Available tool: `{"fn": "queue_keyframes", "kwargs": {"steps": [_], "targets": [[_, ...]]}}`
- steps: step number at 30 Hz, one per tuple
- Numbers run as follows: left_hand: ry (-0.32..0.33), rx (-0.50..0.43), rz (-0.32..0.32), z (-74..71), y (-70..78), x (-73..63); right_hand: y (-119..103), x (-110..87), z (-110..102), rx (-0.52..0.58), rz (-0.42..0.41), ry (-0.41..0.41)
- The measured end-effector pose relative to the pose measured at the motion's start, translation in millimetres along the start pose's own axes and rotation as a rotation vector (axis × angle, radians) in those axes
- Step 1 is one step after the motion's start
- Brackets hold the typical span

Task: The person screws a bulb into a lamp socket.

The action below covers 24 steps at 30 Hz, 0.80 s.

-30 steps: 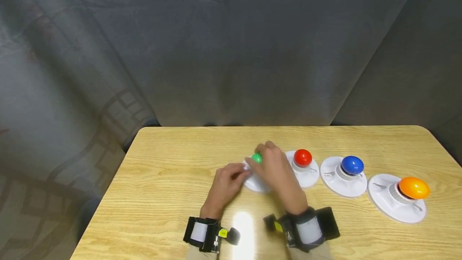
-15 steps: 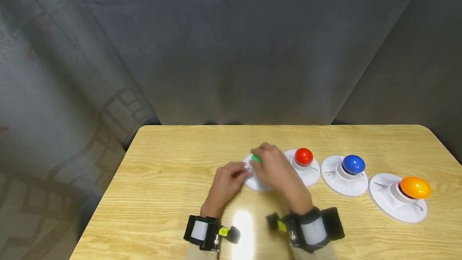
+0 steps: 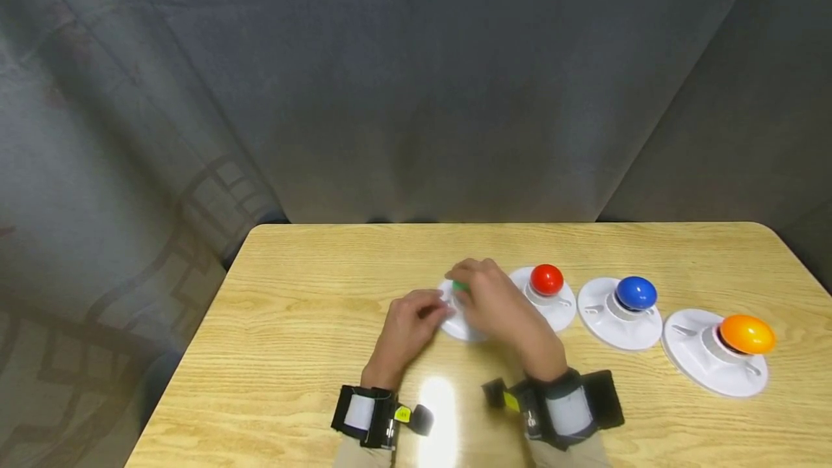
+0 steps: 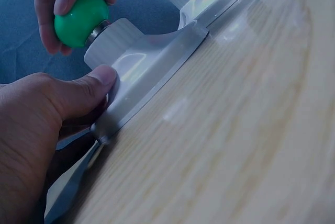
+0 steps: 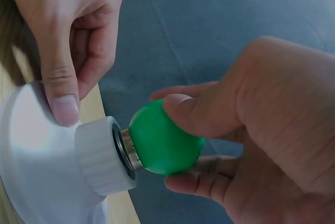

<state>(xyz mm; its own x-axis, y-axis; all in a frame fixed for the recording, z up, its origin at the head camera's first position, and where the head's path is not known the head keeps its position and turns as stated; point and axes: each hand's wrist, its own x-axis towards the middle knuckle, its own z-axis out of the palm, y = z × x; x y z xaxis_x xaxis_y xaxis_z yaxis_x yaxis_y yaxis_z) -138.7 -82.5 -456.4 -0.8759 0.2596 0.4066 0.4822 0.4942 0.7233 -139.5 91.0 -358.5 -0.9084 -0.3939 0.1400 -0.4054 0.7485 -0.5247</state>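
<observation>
My right hand (image 3: 503, 305) grips a green light bulb (image 5: 165, 137) with thumb and fingers round its globe. The bulb's metal screw base shows partly in the mouth of a white lamp holder (image 5: 102, 156). On the near left side of that holder, my left hand (image 3: 407, 327) pinches the rim of the round base, thumb on top; its other fingers are partly hidden. In the left wrist view the green bulb (image 4: 81, 20) sits in line with the ribbed socket (image 4: 115, 43), with a strip of metal visible between them.
To the right, matching white holders carry a red bulb (image 3: 547, 280), a blue bulb (image 3: 636, 293) and an orange bulb (image 3: 747, 334). All stand on a wooden table (image 3: 312, 280). Behind its far edge hangs a grey curtain (image 3: 422, 92).
My right hand has turned and shifted slightly on the green bulb, and its fingers now cover more of it. My left hand stays at the holder's rim.
</observation>
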Motion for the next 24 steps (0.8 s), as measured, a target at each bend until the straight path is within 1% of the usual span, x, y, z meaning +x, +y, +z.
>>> {"fn": "queue_keyframes", "kwargs": {"steps": [4, 10, 16, 21, 24], "targets": [[-0.005, -0.005, -0.007, 0.3, -0.4, 0.1, -0.8, -0.6, -1.2, 0.004, 0.017, -0.057], [-0.017, 0.002, -0.035, 0.2, 0.2, 0.1, 0.1, -2.8, -2.8, 0.012, 0.007, -0.086], [-0.019, 0.0, -0.015, -0.4, 0.5, 0.3, 3.5, -4.8, -3.8, 0.056, 0.014, -0.086], [-0.023, -0.007, -0.03, -0.4, 0.1, -0.6, 5.7, -2.7, -2.5, 0.062, 0.013, -0.06], [-0.022, -0.008, -0.045, -0.3, -0.2, -0.9, 6.5, -0.5, -1.1, 0.064, -0.012, -0.032]]}}
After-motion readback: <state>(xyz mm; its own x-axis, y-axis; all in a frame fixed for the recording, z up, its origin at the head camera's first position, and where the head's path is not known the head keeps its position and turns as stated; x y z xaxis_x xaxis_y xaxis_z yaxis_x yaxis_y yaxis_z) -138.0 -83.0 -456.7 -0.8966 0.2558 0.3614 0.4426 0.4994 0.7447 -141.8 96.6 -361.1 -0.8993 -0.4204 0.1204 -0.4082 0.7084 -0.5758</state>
